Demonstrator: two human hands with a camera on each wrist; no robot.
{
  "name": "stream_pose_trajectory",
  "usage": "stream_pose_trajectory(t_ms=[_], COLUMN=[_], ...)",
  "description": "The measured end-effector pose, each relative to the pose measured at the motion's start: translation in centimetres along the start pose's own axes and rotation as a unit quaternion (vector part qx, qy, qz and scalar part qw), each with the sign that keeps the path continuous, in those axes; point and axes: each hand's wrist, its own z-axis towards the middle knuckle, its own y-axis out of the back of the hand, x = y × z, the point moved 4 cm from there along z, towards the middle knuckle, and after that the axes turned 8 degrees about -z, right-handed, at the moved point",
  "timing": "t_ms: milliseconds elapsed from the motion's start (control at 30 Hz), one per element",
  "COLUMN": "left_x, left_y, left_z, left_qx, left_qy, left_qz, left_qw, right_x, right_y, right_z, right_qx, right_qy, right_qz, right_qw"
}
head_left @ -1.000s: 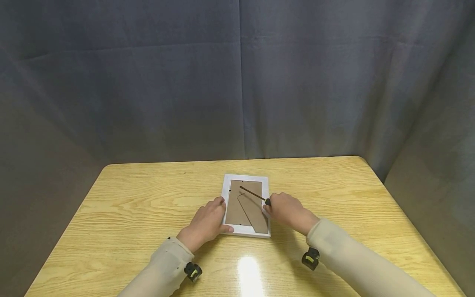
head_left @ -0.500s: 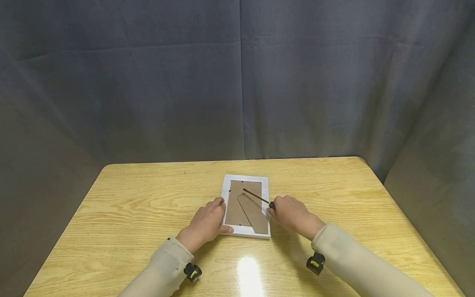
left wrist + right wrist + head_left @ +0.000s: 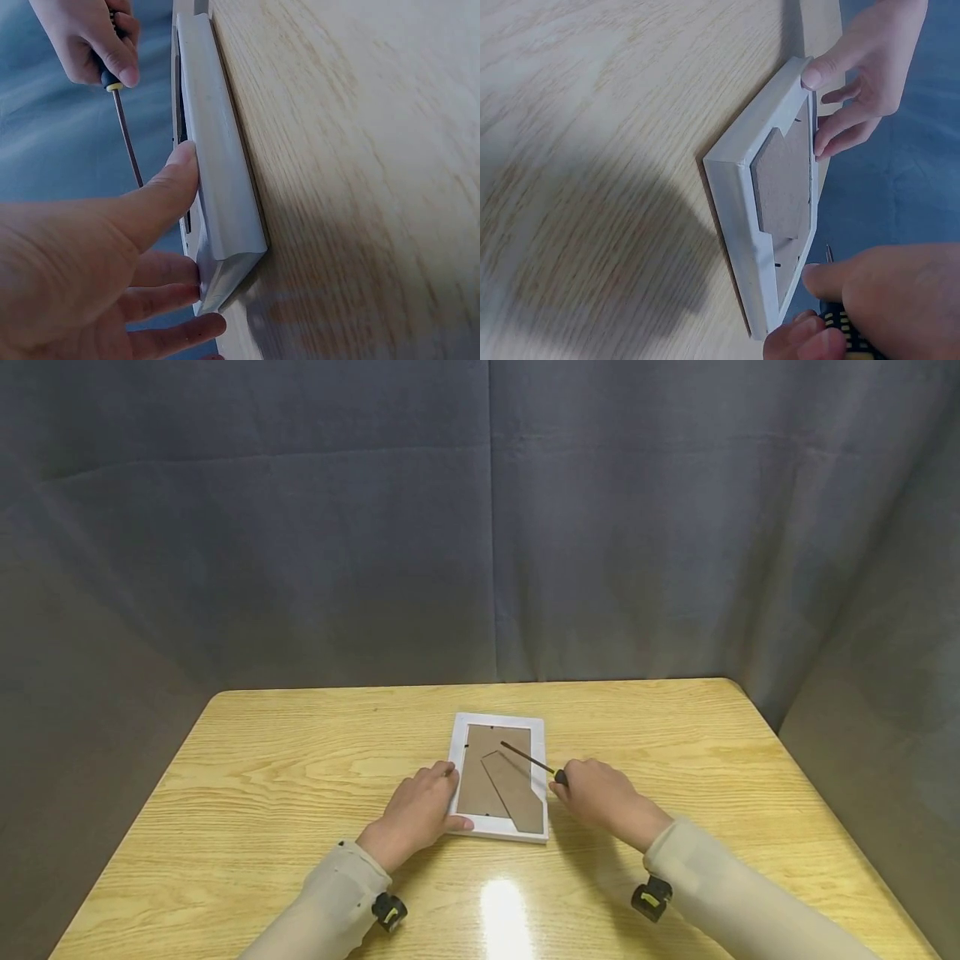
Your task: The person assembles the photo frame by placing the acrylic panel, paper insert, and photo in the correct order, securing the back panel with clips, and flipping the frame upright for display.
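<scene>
A white picture frame (image 3: 498, 720) lies on the table with its brown backing board (image 3: 472, 785) and flat easel stand (image 3: 522, 797) facing up. Small dark metal tabs show along the backing's edges. My left hand (image 3: 418, 806) holds the near left corner, thumb on the near edge and fingers along the left side. My right hand (image 3: 603, 795) grips a screwdriver (image 3: 528, 757) by its black and yellow handle (image 3: 844, 330). Its shaft points up and left above the backing; in the left wrist view the tip is hidden behind my left hand.
The wooden table (image 3: 300, 760) spreads around the frame on every side. Grey curtains (image 3: 337, 568) hang behind it and to both sides. Black wrist cameras (image 3: 390, 910) are strapped at both cuffs.
My right hand has drawn back to the right and slightly nearer, taking the screwdriver with it. The left hand stays on the frame, which has hardly shifted.
</scene>
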Motion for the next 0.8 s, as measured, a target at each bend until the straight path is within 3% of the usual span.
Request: stream_pose_trajectory(t_ms=[800], left_x=[0.0], left_y=[-0.1], left_z=[0.1], left_qx=[0.002], left_qy=[-0.002], left_qz=[-0.006], left_qw=[1.0], right_x=[-2.4], right_y=[0.4], right_z=[-2.7], right_qx=[-0.003], right_qy=[-0.002], right_qz=[0.007], right_qw=[1.0])
